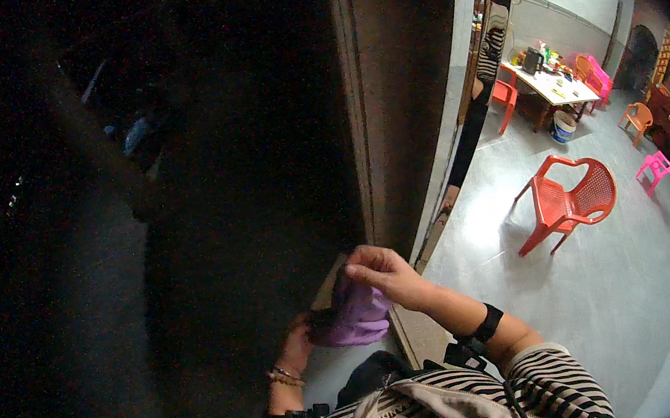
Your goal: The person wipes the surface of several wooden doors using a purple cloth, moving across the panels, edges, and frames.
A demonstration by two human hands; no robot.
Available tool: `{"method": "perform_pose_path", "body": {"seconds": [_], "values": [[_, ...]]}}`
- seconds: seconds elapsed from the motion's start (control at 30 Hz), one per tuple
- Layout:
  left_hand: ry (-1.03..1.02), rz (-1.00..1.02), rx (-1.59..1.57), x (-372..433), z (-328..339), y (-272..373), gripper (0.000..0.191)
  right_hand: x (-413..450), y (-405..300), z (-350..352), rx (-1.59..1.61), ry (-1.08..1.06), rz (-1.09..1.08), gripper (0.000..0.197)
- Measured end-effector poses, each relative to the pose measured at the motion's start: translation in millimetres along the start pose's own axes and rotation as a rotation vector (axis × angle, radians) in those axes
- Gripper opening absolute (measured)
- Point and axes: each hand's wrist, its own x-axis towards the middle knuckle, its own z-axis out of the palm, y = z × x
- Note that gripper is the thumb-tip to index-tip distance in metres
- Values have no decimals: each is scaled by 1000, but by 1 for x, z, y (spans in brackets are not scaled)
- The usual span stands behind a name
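A soft purple cloth (359,319) hangs in front of my body, between my two hands. My right hand (381,271) pinches its upper edge between thumb and fingers. Lower and to the left, in shadow, my left hand (297,341) is closed at the cloth's other side; its fingertips are hard to make out. The cloth's upper left part is dark, so its full shape cannot be told.
A doorway edge (356,115) divides a dark space on the left from a lit room. A narrow reflective panel (490,52) stands beside it. In the room are a red plastic chair (567,200), a pink stool (656,169), a bucket (563,127) and a cluttered table (542,86).
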Motion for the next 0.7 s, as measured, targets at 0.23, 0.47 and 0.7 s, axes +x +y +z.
{"method": "perform_pose_path", "body": {"seconds": [0.23,0.47,0.7], "values": [[-159,111,488,38,42,21,36,-6,-5,-43,-70,352,53,19],[-118,251,861,103,14,39,46,-30,-18,-61,-163,585,-28,15],[-87,189,317,116,33,110,42,-57,-47,-69,-177,844,-152,15]]}}
